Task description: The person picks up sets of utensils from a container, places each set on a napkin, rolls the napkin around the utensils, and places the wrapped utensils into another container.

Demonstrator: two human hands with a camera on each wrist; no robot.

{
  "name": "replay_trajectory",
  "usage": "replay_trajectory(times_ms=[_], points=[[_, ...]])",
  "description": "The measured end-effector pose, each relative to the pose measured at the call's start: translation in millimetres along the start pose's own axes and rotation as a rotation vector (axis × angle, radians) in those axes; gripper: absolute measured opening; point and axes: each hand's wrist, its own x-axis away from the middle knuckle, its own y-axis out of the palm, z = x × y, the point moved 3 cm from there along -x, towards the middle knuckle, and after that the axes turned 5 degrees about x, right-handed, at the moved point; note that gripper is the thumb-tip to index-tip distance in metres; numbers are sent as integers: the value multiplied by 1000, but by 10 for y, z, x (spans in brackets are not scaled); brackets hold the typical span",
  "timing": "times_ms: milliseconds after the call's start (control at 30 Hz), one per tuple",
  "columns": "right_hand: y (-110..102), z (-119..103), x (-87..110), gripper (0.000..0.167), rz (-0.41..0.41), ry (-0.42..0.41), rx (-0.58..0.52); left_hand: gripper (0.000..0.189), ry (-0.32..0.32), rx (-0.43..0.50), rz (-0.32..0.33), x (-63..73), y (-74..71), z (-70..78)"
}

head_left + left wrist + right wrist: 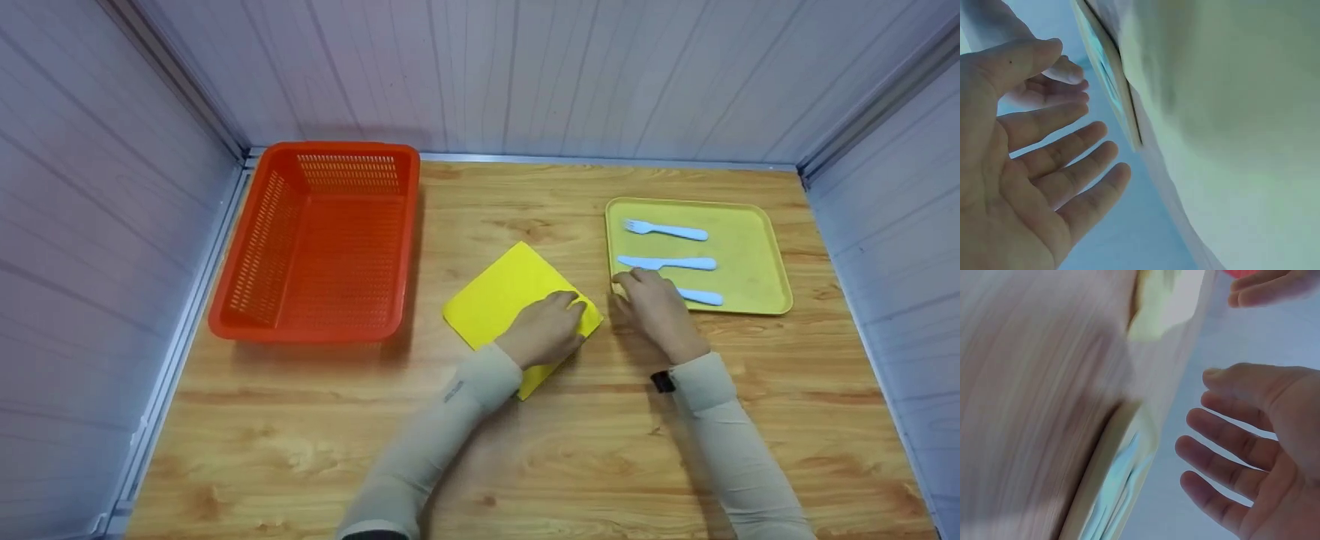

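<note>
My left hand (544, 330) hovers over the right part of a yellow folded napkin (502, 292), which lies turned like a diamond on the wooden table. Its fingers are spread and hold nothing in the left wrist view. My right hand (658, 311) is above the near left corner of a yellow tray (754, 259), fingers loosely extended and nothing between them in the right wrist view. On the tray lie a light blue fork (671, 231) and a knife (675, 263). Below them is a third utensil's handle (701, 297), its head hidden under the right hand.
A red-orange plastic basket (409, 247) with slotted sides stands at the left, nothing visible inside. Pale panel walls (480, 75) enclose the wooden table (570, 465) at the back and both sides.
</note>
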Motion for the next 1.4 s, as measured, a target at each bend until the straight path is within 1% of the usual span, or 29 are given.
replay_trajectory(times_ms=[67,167,300,400,467,567,800,1033,1233,1300,1400], points=[[2,108,30,22,15,-4,15,55,20,-21,-17,-93,20,67],[6,275,73,21,8,18,21,56,26,-51,-53,-211,53,147],[10,494,169,21,-59,102,35,60,11,-69,-121,-346,125,240],[28,631,258,22,-123,162,54,61,7,-90,-155,-431,190,303],[47,702,306,21,-145,184,60,61,5,-109,-163,-479,228,337],[76,771,350,18,-152,204,57,61,5,-140,-167,-529,267,369],[97,839,383,13,-115,223,26,63,12,-169,-177,-599,330,391],[102,874,391,12,-92,231,20,67,-4,-145,-197,-642,344,393],[102,852,377,10,-36,209,29,67,2,-197,-203,-622,328,389],[90,835,367,9,-15,208,33,68,1,-198,-208,-609,314,389],[59,789,334,10,8,208,35,69,-10,-176,-218,-572,287,382]])
